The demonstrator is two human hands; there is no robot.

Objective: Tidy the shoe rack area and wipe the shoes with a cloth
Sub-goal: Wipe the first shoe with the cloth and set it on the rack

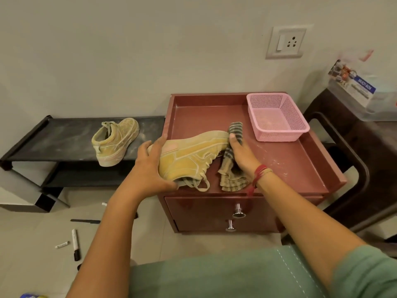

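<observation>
Left hand [148, 166] grips tan lace-up shoe [193, 158] by heel; right hand [242, 158] clutches striped cloth [232, 181] against toe, on maroon desk [204, 112].

Both forearms bare, reaching forward toward the yellow shoe [193, 155]. Left hand [150, 166] at the shoe's heel end, fingers wrapped over the back, thumb under by the collar, gripping it. Right hand [242, 155] at the shoe's toe end, curled round a striped cloth [231, 168] (one fingertip shows right beside the toe). Red thread [261, 169] on right wrist.
</observation>
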